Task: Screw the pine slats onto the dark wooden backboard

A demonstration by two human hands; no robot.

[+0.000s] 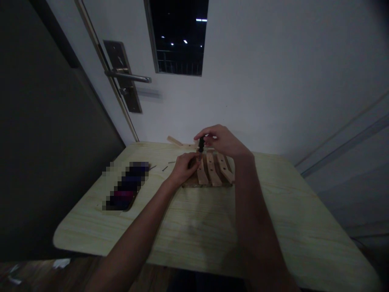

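Observation:
A small wooden slatted frame (214, 172) lies on the pale wooden table (197, 227), with several light slats fanned across it. My right hand (223, 141) is closed around the black handle of a screwdriver (201, 144), held upright over the frame's left end. My left hand (184, 168) is curled against that same end of the frame, its fingers pinched beside the screwdriver's tip; whatever is between them is too small to make out.
A blurred dark flat object (127, 186) lies on the table's left side. Small screws (165, 167) are scattered between it and my left hand. A loose wooden strip (174, 140) lies at the far edge. Behind stand a white wall and a door with a metal handle (129, 76).

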